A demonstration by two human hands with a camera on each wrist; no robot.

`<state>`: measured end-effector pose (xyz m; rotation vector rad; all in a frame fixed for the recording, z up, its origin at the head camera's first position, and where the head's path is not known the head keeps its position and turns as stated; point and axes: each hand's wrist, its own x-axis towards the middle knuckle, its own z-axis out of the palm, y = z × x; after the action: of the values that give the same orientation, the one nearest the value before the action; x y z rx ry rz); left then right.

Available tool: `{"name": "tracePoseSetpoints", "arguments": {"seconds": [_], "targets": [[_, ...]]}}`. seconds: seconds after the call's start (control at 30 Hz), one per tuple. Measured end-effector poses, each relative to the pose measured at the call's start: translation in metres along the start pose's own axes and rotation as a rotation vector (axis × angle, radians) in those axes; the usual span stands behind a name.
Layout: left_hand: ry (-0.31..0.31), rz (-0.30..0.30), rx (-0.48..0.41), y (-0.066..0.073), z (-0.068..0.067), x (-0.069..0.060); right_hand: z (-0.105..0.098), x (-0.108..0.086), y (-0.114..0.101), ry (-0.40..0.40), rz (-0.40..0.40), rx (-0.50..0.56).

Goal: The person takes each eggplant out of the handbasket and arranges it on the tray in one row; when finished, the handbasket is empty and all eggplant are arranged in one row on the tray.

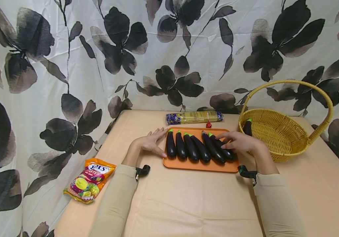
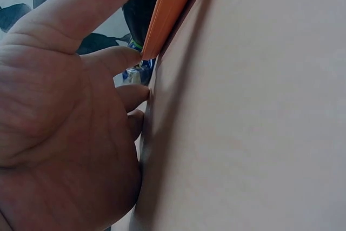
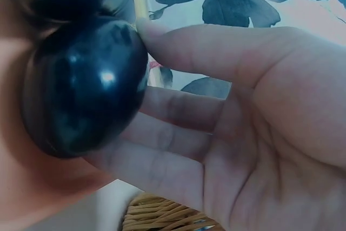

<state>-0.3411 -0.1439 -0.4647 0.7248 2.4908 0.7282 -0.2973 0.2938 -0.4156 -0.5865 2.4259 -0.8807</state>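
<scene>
Several dark purple eggplants with green stem ends lie side by side on an orange tray [image 1: 200,169]. My right hand [image 1: 240,141] grips the rightmost eggplant [image 1: 222,148]. In the right wrist view, the thumb lies on one side of that eggplant [image 3: 89,87] and the fingers curl around its other side. At the tray's left edge, my left hand [image 1: 150,143] has its fingers spread and rather straight, beside the leftmost eggplant [image 1: 171,144]. The left wrist view shows its palm facing the tray edge [image 2: 167,14]. Another eggplant [image 1: 247,127] leans inside a yellow wicker basket [image 1: 291,156].
Behind the tray lies a long yellow and blue package [image 1: 194,117] with a small red piece [image 1: 208,124] near it. An orange candy bag [image 1: 90,181] sits by the left table edge. The basket's tall handle [image 1: 329,105] arches upward at right. A floral curtain [image 1: 172,49] hangs behind.
</scene>
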Motion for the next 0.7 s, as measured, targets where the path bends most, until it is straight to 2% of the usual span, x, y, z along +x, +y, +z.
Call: {"name": "tracePoseSetpoints", "arguments": {"seconds": [0.17, 0.37, 0.7], "targets": [[0.004, -0.001, -0.013, 0.0006, -0.0009, -0.0006, 0.0006, 0.0012, -0.0016, -0.011, 0.039, 0.026], [0.009, 0.001, -0.019, 0.0005, -0.0008, -0.0004, 0.0012, 0.0026, -0.0021, -0.005, 0.035, -0.024], [0.002, 0.0, -0.015, 0.0004, 0.0008, -0.0003, 0.002, 0.0019, -0.0007, 0.006, 0.027, -0.02]]}}
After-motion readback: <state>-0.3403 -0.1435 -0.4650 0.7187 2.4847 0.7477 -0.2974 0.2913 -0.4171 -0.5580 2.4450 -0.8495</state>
